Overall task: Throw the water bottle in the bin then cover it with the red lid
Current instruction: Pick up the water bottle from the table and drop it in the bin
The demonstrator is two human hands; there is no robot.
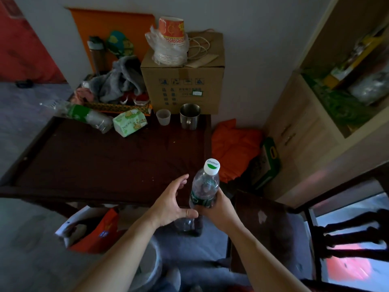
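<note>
A clear water bottle (205,182) with a white cap and a green label stands upright in the air over the near edge of the dark wooden table (94,157). My right hand (221,209) grips it around the lower body, and its base shows below my left thumb. My left hand (172,203) is spread beside the bottle, its thumb against the lower part. A pale round container (147,268), possibly the bin, sits on the floor under my left forearm and is mostly hidden. No red lid shows clearly.
On the table's far side lie a second plastic bottle (84,115), a tissue pack (129,123), a small cup (163,116), a metal mug (189,119) and a cardboard box (183,81). An orange bag (233,148) lies at right, a red bag (94,234) on the floor.
</note>
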